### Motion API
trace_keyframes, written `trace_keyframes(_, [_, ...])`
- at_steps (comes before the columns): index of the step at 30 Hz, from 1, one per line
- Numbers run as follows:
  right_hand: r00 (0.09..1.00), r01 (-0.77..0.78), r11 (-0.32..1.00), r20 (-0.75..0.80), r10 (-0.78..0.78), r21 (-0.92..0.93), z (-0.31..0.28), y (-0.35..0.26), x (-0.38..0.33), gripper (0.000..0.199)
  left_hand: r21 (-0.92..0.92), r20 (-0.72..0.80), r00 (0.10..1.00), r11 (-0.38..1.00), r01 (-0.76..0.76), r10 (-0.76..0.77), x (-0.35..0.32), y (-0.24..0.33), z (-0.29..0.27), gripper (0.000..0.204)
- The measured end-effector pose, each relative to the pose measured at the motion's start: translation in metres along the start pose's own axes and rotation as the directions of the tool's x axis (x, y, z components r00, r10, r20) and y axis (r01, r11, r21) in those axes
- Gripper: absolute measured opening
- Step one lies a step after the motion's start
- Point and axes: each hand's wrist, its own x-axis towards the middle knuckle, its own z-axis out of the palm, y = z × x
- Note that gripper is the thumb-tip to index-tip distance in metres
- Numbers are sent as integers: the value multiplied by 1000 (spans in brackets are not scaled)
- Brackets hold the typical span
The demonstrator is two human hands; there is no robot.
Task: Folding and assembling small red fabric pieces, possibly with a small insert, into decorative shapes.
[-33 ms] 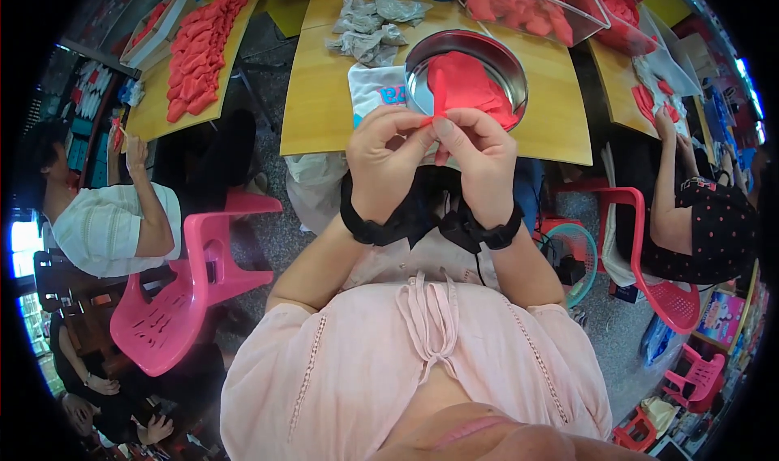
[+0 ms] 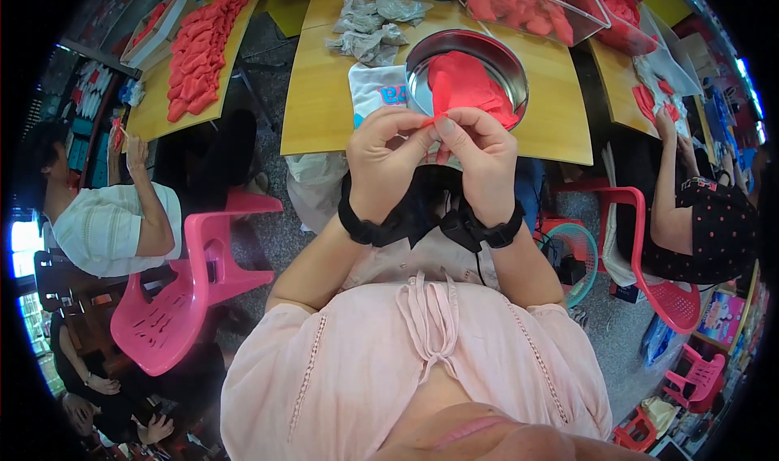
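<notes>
- I count two hands on my feed: left hand (image 2: 383,157) and right hand (image 2: 485,161), thumbs and forefingers pinched together.
- Between them, both grip one red piece (image 2: 441,114) at the bowl's near edge.
- One round metal bowl (image 2: 510,71) contains a red pile (image 2: 479,88); I cannot count its layers.
- Grey packets (image 2: 369,43), overlapping, and one white printed cloth (image 2: 369,84) lie left of it.
- My view of the bowl's near rim is blocked by the hands.

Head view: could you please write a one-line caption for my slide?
Left hand and right hand pinch red material near a metal bowl on a yellow table.
</notes>
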Motion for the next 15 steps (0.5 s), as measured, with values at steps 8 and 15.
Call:
trace_keyframes(8, [996, 88, 941, 35, -81, -327, -2, 4, 1, 13, -570, 230, 851, 644, 510, -471, -3, 2, -12, 11])
trace_keyframes(15, [958, 275, 815, 74, -277, -509, 6, 3, -12, 7, -72, 92, 970, 970, 232, -226, 2, 3, -5, 9])
